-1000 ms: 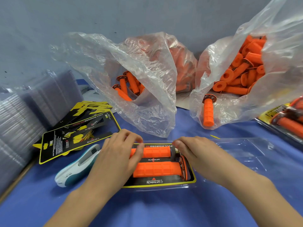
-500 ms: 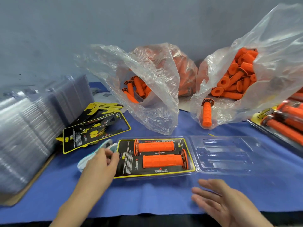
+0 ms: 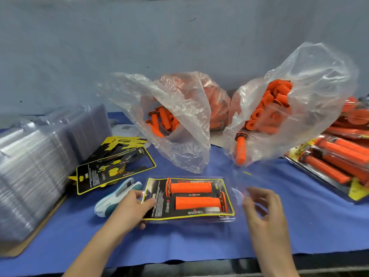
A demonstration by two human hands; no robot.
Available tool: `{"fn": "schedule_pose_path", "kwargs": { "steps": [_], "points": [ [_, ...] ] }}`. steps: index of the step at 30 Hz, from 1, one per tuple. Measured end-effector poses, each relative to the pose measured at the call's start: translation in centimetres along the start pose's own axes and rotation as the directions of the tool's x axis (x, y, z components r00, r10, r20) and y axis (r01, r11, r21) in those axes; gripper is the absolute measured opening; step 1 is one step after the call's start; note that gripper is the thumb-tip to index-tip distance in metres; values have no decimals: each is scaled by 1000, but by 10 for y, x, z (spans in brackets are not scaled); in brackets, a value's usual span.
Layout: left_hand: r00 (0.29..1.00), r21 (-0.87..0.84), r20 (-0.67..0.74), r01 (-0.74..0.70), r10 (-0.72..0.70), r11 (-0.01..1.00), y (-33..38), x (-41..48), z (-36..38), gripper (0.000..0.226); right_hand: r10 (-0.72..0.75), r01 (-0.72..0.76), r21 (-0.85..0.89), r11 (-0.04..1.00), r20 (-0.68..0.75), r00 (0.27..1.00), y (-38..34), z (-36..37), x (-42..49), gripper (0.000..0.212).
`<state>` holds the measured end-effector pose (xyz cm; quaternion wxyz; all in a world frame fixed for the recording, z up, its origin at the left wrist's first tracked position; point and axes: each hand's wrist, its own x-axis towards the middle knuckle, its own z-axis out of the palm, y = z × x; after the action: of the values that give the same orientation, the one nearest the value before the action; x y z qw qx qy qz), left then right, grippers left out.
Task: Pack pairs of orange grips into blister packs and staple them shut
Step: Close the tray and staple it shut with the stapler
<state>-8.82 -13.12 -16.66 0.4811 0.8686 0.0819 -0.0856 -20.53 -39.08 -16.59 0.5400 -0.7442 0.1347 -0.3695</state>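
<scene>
Orange grips [image 3: 191,187] inside clear blister pack [image 3: 189,220]

The pack [image 3: 199,215] is lying flat, a clear blister over a black card with a yellow border, its cover looking folded down, though blur is hiding the right edge. Two orange grips are lying in it side by side and crosswise: the far grip [image 3: 190,187] is showing its flange at the left end, the near grip [image 3: 197,202] at the right. The left hand [image 3: 129,212] is pinching the pack's left edge. A white-and-teal stapler [image 3: 117,196] is lying just left of the pack. Loose grips [image 3: 265,108] are lying heaped behind it.
</scene>
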Motion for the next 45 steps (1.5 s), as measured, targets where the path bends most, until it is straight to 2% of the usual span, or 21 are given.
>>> {"fn": "schedule_pose_path", "kwargs": {
  "steps": [2,4,6,8,11,14,16,18,20,22,24,27,29,31,34,36,37,39,42,45],
  "points": [
    [999,-70,49,15,-12,997,3,-3,6,34,-291,326,-198,924,186,938,-4,6,-4,21],
    [996,-153,85,26,-13,988,7,-8,13,30,-437,562,-312,766,388,811,0,12,-4,21],
    [994,-227,107,42,-18,973,10,-10,17,29,-512,708,-355,610,505,695,7,14,0,20],
    [989,-285,140,74,-35,956,11,-12,17,27,-548,761,-344,550,539,640,11,11,5,4],
    [972,-413,230,139,-44,900,12,-13,5,15,-558,795,-327,510,578,596,16,4,10,19],
    [938,-485,340,236,-67,842,11,-13,-11,27,-575,854,-319,412,636,515,23,0,11,24],
    [928,-431,364,237,-73,871,8,-14,-12,36,-602,884,-308,351,648,466,27,-1,12,25],
    [940,-313,340,134,-21,940,4,-17,-2,30,-633,899,-335,282,640,437,31,-1,14,32],
    [953,-279,300,60,28,958,1,-19,10,23,-650,883,-413,223,612,450,35,-3,17,31],
    [965,-289,251,3,72,957,1,-20,20,21,-658,856,-469,219,577,484,37,-2,17,27],
    [970,-283,224,-29,96,959,3,-21,27,22,-655,868,-449,212,594,468,33,4,13,28],
    [971,-305,233,27,47,952,7,-18,35,22,-637,900,-393,189,649,417,26,15,9,33],
    [974,-351,224,108,-28,930,13,-14,36,18,-652,903,-380,203,635,414,25,19,11,34],
    [973,-393,230,129,-38,910,19,-9,36,20,-684,906,-370,204,608,402,28,21,16,37],
    [983,-276,180,27,24,961,19,-5,38,26,-707,914,-346,211,591,387,32,21,18,51],
    [992,-135,112,-40,55,990,16,2,40,19,-710,912,-337,235,582,397,35,20,18,59],
    [995,-89,75,-58,65,994,17,7,39,16,-712,909,-336,245,574,404,36,20,19,58],
    [997,-132,45,-57,63,990,21,17,37,18,-713,914,-332,235,580,394,38,19,20,49],
    [991,-249,111,-40,69,968,28,34,37,22,-691,923,-314,222,617,377,40,20,20,38],
    [988,-216,91,-104,126,971,31,48,39,18,-686,921,-296,253,616,386,40,20,21,34]
  ]
}}
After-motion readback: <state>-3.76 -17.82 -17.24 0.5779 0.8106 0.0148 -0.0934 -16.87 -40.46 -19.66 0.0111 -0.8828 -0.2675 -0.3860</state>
